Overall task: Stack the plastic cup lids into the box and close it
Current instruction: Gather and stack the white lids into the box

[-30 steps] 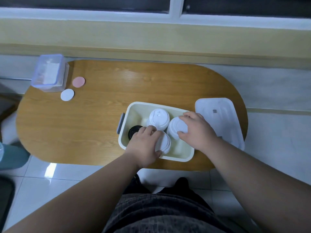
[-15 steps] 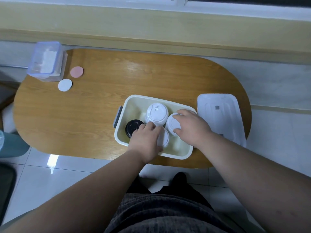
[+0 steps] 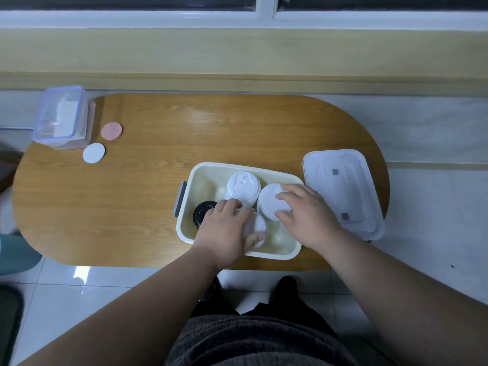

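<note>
At the front edge of an oval wooden table (image 3: 132, 207), right of ctr, a cream rectangular plastic box (image 3: 211, 169) sits open, its flat white cover (image 3: 340, 186) just beside it on the right, with bare wood to the left. Inside are three stacks of white plastic cup lids and one black lid (image 3: 202, 212). L hand (image 3: 224, 231) reaches in, fingers (image 3: 233, 206) curled round the near stack (image 3: 258, 225). R hand (image 3: 309, 217) clasps the right stack (image 3: 268, 203) from above w/ fingers and thumb. The rear stack (image 3: 243, 186) stands untouched.

No legible text, labels, or numbers
</note>
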